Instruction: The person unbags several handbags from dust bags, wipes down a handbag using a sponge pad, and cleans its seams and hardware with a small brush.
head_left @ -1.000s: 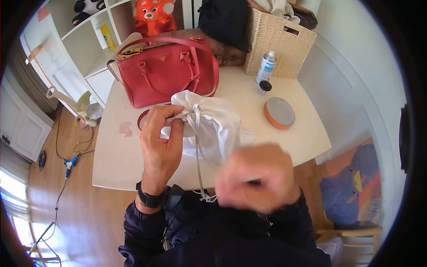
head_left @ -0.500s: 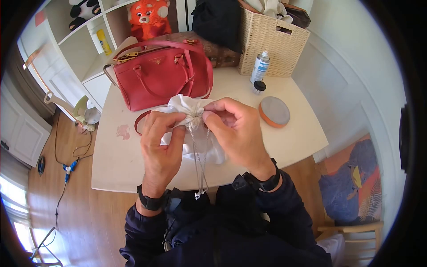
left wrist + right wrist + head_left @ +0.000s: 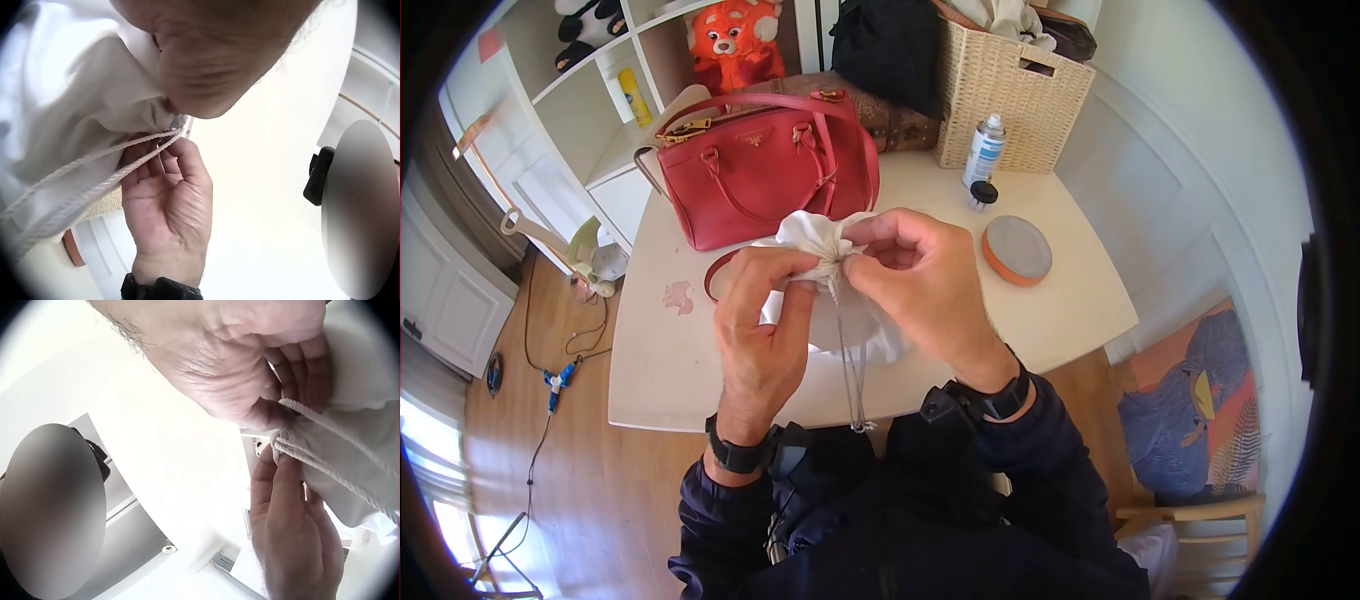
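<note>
A white drawstring pouch (image 3: 878,335) hangs over the front part of the table, its neck gathered into tight folds with a loose frill (image 3: 805,230) above. From the left side, my left hand (image 3: 762,310) pinches the gathered neck between thumb and fingers. My right hand (image 3: 925,275) pinches it from the right, fingertips close to the left ones. Twisted drawcords (image 3: 847,345) dangle from the neck to knotted ends near the table's front edge. In the right wrist view the cords (image 3: 337,472) come out right at both hands' fingertips, where the pinched spot is partly hidden.
Behind the pouch stands a red handbag (image 3: 750,165) on the pale table (image 3: 1080,290). To the right are an orange-sided round tin (image 3: 1017,250), a small black-topped item (image 3: 983,194) and a spray can (image 3: 984,152). A wicker basket (image 3: 1010,100) fills the back right corner.
My right hand, blurred and below right of the pouch, has come up to its neck and now pinches it, closer to the left hand. The left hand keeps its hold.
</note>
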`<state>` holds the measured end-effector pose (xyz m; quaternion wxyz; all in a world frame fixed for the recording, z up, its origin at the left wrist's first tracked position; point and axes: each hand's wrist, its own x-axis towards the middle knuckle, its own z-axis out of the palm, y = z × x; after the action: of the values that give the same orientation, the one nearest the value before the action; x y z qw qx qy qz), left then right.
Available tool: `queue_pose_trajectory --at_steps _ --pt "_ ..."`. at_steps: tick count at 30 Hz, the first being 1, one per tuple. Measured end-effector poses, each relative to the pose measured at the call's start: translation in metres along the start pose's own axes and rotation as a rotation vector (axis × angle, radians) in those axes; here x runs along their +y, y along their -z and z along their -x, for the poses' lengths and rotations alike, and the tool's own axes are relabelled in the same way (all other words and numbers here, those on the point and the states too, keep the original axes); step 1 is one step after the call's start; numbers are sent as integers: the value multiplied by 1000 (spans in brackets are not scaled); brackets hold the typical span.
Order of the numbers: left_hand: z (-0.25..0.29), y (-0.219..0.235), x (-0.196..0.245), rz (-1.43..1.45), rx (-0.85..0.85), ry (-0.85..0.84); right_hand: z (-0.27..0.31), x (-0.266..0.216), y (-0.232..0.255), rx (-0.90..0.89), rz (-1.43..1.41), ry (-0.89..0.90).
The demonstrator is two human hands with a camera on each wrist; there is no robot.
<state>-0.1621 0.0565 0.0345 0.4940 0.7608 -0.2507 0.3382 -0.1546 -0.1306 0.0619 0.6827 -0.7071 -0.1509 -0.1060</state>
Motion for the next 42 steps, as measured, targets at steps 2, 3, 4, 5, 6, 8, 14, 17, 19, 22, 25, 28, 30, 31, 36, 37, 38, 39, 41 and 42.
queue_pose_trajectory --at_steps 2,3,4,5,6,8,14,17,19,22,25,28,30,31,36,37,38,39,41,42 --pt "0 1 0 -8 16 6 0 -1 -2 102 -10 42" --pt "0 1 -2 -21 35 4 1 -3 -1 102 -9 44" --pt "-1 1 -2 -34 55 3 1 -6 1 145 -7 46" --pt "-3 2 0 -33 57 1 1 -9 3 186 -4 49" --pt "-4 3 3 -61 59 10 0 -12 4 184 -3 51" --pt "-5 4 6 -90 63 17 -1 -16 8 104 39 84" --pt "-4 8 1 -78 74 51 0 -15 14 179 237 202" --pt "-5 22 -9 -121 189 196 -5 -13 35 326 399 153" --pt "-7 38 -26 19 348 294 -6 -6 58 366 384 146" --pt "-6 53 -38 99 376 302 -2 -4 83 418 501 132" --pt "-5 49 -36 154 375 297 2 8 83 350 518 114" --pt "-4 44 -35 212 303 321 3 8 79 317 529 115" --pt "-3 49 -41 163 270 371 2 8 81 302 587 104" --pt "-2 52 -42 161 267 373 2 9 82 288 645 93" --pt "4 73 -56 208 144 597 -11 19 97 187 592 9" --pt "5 73 -55 204 143 598 -13 21 99 136 506 -37" --pt "5 73 -54 266 199 633 -15 27 101 134 502 -37" --pt "4 73 -53 328 255 665 -17 34 103 138 495 29" --pt "9 71 -59 197 400 524 -19 30 96 140 484 96" --pt "12 70 -61 72 536 381 -15 25 92 188 549 271"
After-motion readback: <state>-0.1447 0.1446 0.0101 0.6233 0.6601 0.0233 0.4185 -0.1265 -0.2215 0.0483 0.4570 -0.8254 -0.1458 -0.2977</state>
